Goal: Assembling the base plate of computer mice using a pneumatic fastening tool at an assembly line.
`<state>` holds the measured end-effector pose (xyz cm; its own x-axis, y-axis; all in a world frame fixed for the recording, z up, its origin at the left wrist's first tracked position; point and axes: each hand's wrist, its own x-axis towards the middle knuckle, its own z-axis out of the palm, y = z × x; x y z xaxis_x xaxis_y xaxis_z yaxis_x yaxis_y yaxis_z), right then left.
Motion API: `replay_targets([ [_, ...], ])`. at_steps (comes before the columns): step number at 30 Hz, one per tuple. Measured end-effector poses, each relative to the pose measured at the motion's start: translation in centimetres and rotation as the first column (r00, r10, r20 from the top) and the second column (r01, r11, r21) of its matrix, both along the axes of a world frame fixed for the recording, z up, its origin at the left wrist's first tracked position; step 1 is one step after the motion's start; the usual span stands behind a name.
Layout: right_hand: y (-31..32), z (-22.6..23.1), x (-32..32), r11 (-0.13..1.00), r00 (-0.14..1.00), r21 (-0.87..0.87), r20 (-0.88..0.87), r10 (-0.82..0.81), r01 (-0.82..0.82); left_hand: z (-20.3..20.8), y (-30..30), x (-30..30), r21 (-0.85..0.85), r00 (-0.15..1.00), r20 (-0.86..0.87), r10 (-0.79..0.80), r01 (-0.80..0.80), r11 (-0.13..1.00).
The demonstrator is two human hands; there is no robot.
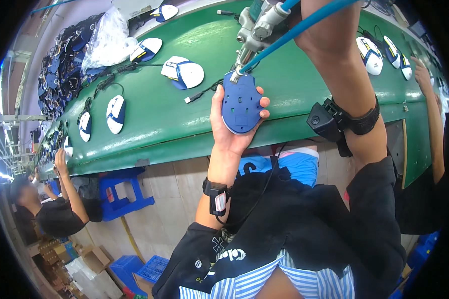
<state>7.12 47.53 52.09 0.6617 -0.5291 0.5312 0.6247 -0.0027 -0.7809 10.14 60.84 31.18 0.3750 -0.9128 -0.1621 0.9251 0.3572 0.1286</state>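
Note:
My left hand (229,137) grips a computer mouse (240,102), turned over with its blue underside up, over the front part of the green bench. Thumb and fingers wrap its two sides. At the top edge my right hand (308,12) is closed around a silver powered screwdriver (254,32); most of its fingers are cut off or hidden. A blue tube (304,31) runs to the tool's nozzle, which touches the far end of the mouse's underside. Beside my left hand lies a black cable with a plug (193,97).
White-and-blue mice lie along the green bench (154,119), including one mouse (183,73) left of my hand and another (369,56) at right. A heap of dark parts (67,65) and a clear plastic bag (110,42) stand far left. Co-workers (60,214) sit on both sides.

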Motion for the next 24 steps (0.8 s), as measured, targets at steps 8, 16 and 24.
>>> replay_targets([
  [8,-0.4,-1.0,0.3,0.998,0.998,-0.030,0.041,0.049,-0.048,0.2,-0.1,-0.1,0.005,1.000,0.002,-0.018,0.018,1.000],
  [16,0.2,-1.5,1.2,0.998,0.986,-0.031,0.160,0.052,-0.048,-0.1,0.0,-0.3,0.028,0.993,0.113,-0.024,0.021,0.999],
  [24,0.2,0.9,-1.4,0.994,0.987,-0.101,0.151,0.062,-0.047,-0.2,-0.6,0.2,-0.004,1.000,0.018,-0.014,0.014,1.000],
])
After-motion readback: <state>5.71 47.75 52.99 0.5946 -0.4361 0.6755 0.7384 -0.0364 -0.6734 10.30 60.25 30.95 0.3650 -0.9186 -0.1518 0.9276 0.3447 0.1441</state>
